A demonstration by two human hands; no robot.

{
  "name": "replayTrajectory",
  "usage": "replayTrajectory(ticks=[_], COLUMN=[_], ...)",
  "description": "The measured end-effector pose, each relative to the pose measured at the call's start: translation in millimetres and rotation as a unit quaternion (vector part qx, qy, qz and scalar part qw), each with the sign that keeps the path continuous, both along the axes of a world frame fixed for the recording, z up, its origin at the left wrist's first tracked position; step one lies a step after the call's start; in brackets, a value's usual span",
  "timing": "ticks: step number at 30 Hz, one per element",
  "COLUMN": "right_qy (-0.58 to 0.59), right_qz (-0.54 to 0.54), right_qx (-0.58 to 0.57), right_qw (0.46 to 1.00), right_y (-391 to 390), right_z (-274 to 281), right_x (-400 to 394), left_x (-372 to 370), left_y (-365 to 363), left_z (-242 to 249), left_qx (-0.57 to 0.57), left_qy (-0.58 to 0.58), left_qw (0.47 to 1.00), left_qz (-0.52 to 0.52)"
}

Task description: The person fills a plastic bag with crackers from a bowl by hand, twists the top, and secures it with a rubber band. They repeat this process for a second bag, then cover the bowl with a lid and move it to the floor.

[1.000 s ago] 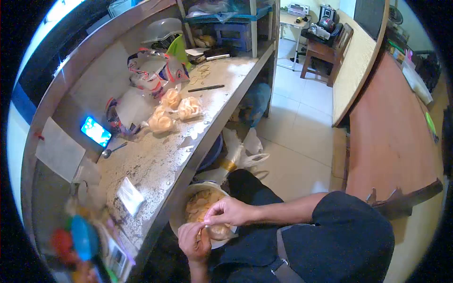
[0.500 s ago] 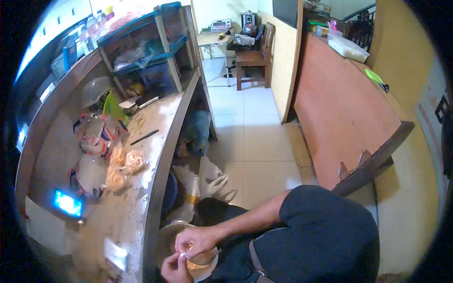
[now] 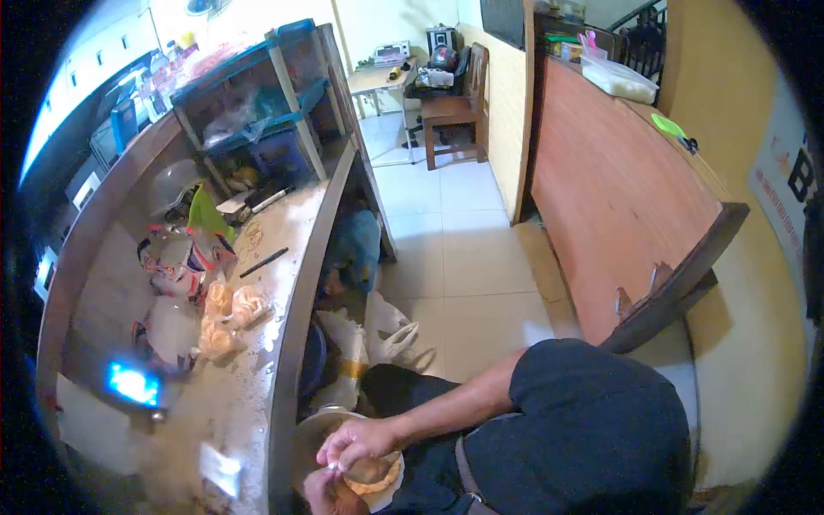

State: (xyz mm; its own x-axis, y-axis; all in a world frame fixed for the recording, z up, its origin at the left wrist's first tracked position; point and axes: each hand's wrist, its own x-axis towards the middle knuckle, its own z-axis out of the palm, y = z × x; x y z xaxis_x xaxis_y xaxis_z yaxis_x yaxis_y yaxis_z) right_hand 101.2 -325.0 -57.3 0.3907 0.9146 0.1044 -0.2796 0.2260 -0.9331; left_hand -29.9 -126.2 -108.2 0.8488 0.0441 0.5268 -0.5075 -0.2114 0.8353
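Note:
My right hand is closed, thumb and fingertips pinched together over a round, pale container at my lap. My left hand sits just below it near the bottom edge, its fingers also bent in a pinch. Between the two sets of fingertips shows a tiny white bit, too small to name. Orange-yellow food lies in the container beneath my hands, partly covered by them. Several clear plastic bags of similar orange food rest on the wooden counter to the left.
A black pen, rubber bands and a lit screen are on the counter. White plastic bags stand on the floor beside it. Beyond the tiled aisle is a wooden chair; a wood panel bounds the right side.
The view has shifted slightly. My hands stay close together over the container, with the left hand a little lower and turned; the white bit between the fingertips shows less.

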Motion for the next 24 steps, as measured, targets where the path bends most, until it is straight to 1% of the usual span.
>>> replayTrajectory(ticks=[1,2,3,4,5,6,7,8,9,11,12,14,15,17,18,20,21,22,23,24], right_qy=[-0.003,-0.048,-0.092,-0.094,-0.148,-0.2,-0.203,-0.213,-0.223,-0.24,-0.254,-0.26,-0.261,-0.271,-0.274,-0.283,-0.291,-0.29,-0.289,-0.315], right_qz=[-0.001,-0.016,-0.032,-0.033,-0.048,-0.062,-0.065,-0.08,-0.096,-0.116,-0.137,-0.152,-0.164,-0.181,-0.193,-0.224,-0.226,-0.247,-0.266,-0.292], right_qx=[0.002,-0.005,-0.012,-0.009,-0.021,-0.031,-0.028,-0.034,-0.039,-0.04,-0.045,-0.046,-0.053,-0.039,-0.034,-0.012,-0.003,0.013,0.029,0.055], right_qw=[1.0,0.999,0.995,0.995,0.988,0.977,0.977,0.973,0.969,0.963,0.957,0.953,0.95,0.945,0.941,0.933,0.93,0.925,0.919,0.901], right_y=[-2,-5,-7,-11,-16,-20,-23,-28,-34,-44,-51,-64,-71,-84,-90,-100,-102,-104,-104,-103], right_z=[3,6,9,12,16,18,19,21,23,23,24,27,30,37,40,43,42,40,37,33], right_x=[1,1,1,0,0,-1,-4,-8,-12,-19,-22,-29,-32,-38,-40,-43,-43,-44,-44,-44], left_x=[5,6,5,3,1,1,7,9,8,5,5,3,4,7,13,15,16,15,7,-6], left_y=[10,16,6,-16,-34,-44,-52,-58,-61,-66,-69,-74,-77,-83,-82,-83,-90,-99,-106,-121], left_z=[-1,-4,13,42,58,48,27,17,22,32,36,47,50,52,39,43,54,62,73,99], left_qx=[0.058,0.115,0.118,0.166,0.211,0.214,0.077,-0.064,-0.062,-0.004,0.0,0.112,0.117,0.144,0.025,0.057,0.082,0.054,0.059,0.079], left_qy=[0.028,0.056,0.053,0.016,-0.023,-0.027,-0.001,0.026,0.023,0.033,0.026,0.017,0.007,0.033,0.072,0.052,0.041,0.07,0.06,0.106], left_qw=[0.997,0.989,0.989,0.986,0.975,0.974,0.986,0.973,0.974,0.981,0.981,0.978,0.978,0.974,0.986,0.987,0.987,0.988,0.988,0.986], left_qz=[-0.035,-0.07,-0.071,-0.001,0.067,0.066,0.147,0.222,0.218,0.192,0.19,0.173,0.173,0.172,0.151,0.14,0.13,0.13,0.13,0.099])
